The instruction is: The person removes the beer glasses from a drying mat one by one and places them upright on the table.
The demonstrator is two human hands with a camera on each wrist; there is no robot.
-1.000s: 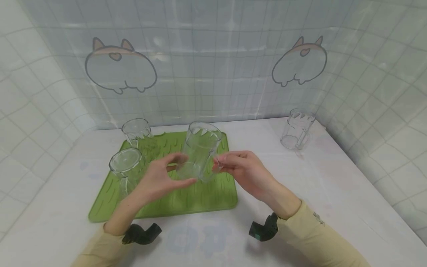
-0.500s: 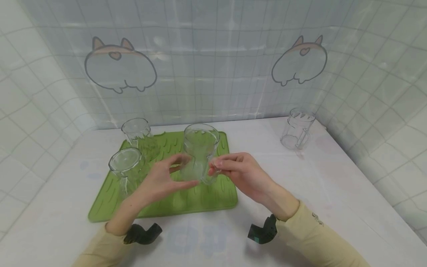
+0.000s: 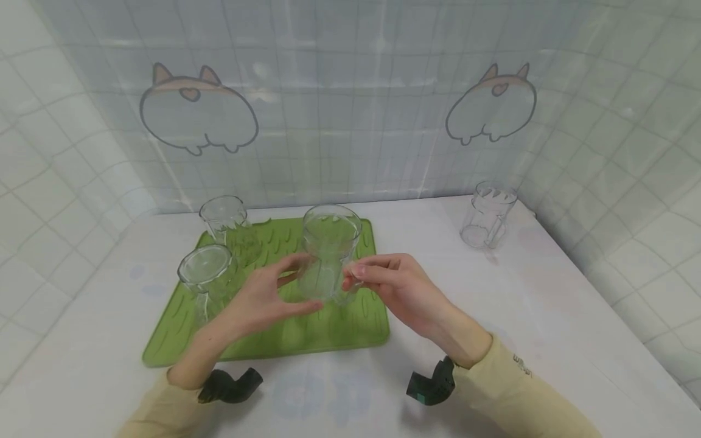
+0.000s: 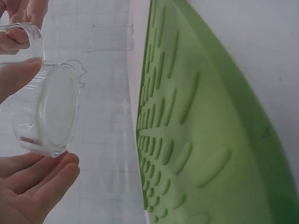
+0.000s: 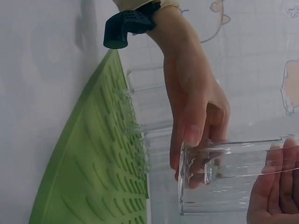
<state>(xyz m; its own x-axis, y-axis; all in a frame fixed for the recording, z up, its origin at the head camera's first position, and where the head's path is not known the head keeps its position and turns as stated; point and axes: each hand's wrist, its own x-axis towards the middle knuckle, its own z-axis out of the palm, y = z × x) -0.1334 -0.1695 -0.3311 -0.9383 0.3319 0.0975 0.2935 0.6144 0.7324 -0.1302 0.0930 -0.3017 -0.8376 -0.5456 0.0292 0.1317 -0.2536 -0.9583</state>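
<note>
A clear glass mug (image 3: 328, 234) is held mouth up over the green ridged mat (image 3: 350, 328). My left hand (image 3: 260, 298) grips its lower body, thumb on the near side and fingers on the far side. With thumb and fingers, my right hand (image 3: 402, 286) pinches the mug's handle. In the left wrist view, the base of the mug (image 4: 60, 109) faces the mat (image 4: 210, 116) with a gap between them. The right wrist view shows the mug (image 5: 229, 196) between both hands.
Two more glass mugs stand on the mat's left side, one at the back (image 3: 223, 213) and one nearer (image 3: 205, 267) with its base up. Another glass mug (image 3: 487, 216) stands at the back right of the white table (image 3: 438, 237). Tiled-pattern walls (image 3: 350, 121) enclose the table.
The mug has gone from leaning to the right to nearly upright, its lower end shifting slightly right. Both hands keep their hold. The other mugs have not moved.
</note>
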